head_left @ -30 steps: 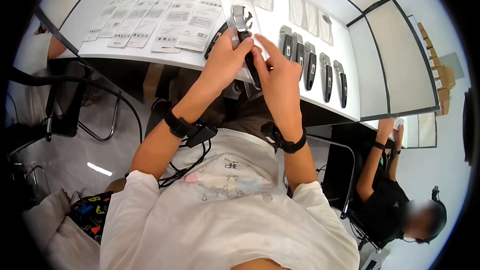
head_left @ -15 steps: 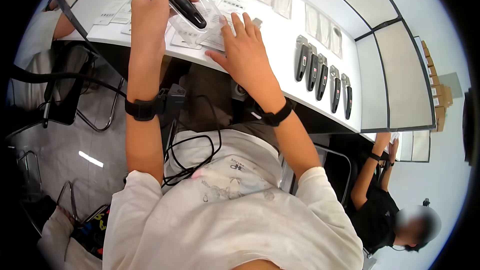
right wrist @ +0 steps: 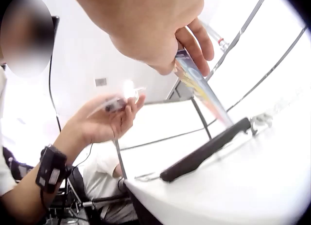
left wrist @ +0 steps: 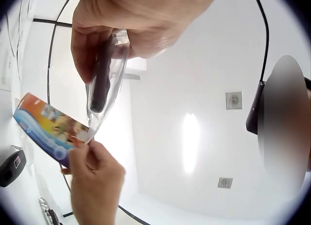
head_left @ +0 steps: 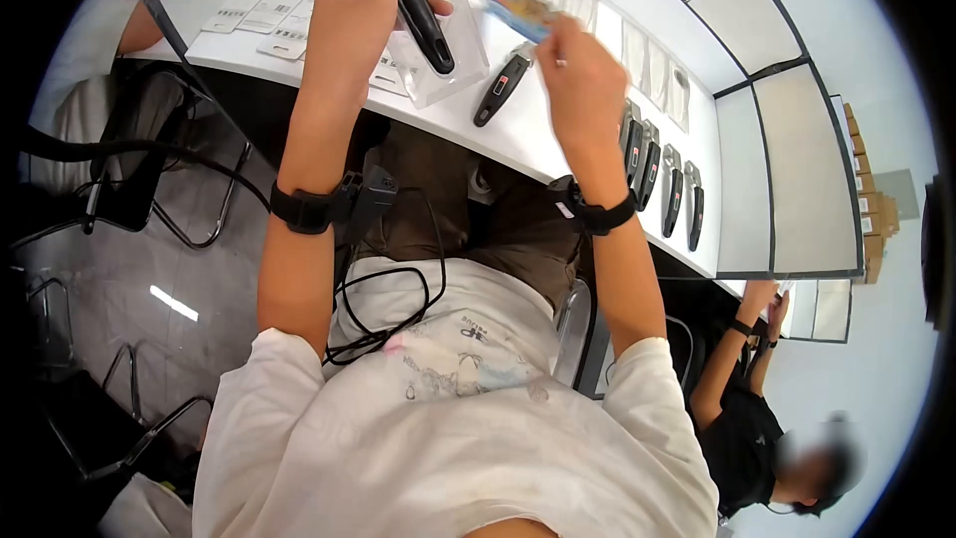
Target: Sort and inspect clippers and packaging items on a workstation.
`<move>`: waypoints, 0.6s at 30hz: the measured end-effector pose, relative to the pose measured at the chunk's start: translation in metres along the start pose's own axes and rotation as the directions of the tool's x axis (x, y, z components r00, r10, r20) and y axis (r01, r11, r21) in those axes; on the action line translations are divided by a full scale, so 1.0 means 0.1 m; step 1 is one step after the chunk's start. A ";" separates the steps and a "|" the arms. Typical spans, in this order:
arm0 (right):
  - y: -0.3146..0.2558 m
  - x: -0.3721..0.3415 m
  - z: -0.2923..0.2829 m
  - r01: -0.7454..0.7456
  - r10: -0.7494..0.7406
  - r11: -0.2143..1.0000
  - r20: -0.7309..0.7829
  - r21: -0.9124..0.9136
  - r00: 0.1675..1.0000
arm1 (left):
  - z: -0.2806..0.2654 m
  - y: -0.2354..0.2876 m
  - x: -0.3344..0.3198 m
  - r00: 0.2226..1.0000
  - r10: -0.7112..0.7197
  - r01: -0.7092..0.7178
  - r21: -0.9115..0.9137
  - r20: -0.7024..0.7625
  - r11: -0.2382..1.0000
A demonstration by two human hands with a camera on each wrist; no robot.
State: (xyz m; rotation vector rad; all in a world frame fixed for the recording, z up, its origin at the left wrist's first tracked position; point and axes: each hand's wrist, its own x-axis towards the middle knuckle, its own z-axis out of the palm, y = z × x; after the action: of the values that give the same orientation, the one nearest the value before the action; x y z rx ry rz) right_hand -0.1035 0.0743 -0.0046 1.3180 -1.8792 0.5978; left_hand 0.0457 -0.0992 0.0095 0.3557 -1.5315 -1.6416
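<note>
My left hand [head_left: 351,28] grips a clear plastic blister pack [head_left: 463,50] with a black-handled tool [head_left: 426,28] inside it. In the left wrist view the dark handle [left wrist: 101,81] shows through the clear plastic. My right hand [head_left: 586,90] pinches a colourful printed card [head_left: 513,8] at one end; the card [left wrist: 48,130] is orange, yellow and blue in the left wrist view. Between the hands, one loose black-handled tool [head_left: 505,86] lies on the white table, and the right wrist view shows it [right wrist: 206,154] below the card.
Several black-handled tools [head_left: 673,197] lie in a row at the right of the table [head_left: 538,144]. White printed cards [head_left: 284,2] lie at the left, clear plastic packs [head_left: 652,75] at the back. Light panels [head_left: 812,159] wall the table. Another person [head_left: 742,428] sits at the right.
The left hand took the packed tool left, then slightly back right. My right hand let go of the pack, reached to the table, and now holds a colourful card, moved right.
</note>
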 end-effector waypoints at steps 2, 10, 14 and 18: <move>0.10 0.01 -0.17 -0.135 0.141 0.990 -0.207 0.043 0.968 | 0.02 -0.02 0.00 1.000 -0.017 0.017 -0.002 0.013 1.000; 0.07 -0.27 -0.94 -0.523 0.706 0.379 0.127 0.763 0.696 | 0.27 -0.09 -0.13 0.979 -0.092 0.112 -0.102 0.181 0.988; 0.11 -0.42 -1.03 -0.531 0.728 0.269 0.192 0.804 0.658 | 0.41 -0.14 -0.21 0.949 -0.175 0.241 -0.245 0.263 0.939; 0.14 -0.52 -1.07 -0.549 0.738 0.181 0.256 0.816 0.625 | 0.45 -0.16 -0.21 0.947 -0.200 0.273 -0.301 0.251 0.914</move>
State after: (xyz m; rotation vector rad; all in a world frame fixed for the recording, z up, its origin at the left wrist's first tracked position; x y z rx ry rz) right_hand -0.0736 0.1875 0.0203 0.7494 -1.9574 2.3084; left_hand 0.0206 -0.0547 -0.0027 0.1896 -1.3680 -2.1542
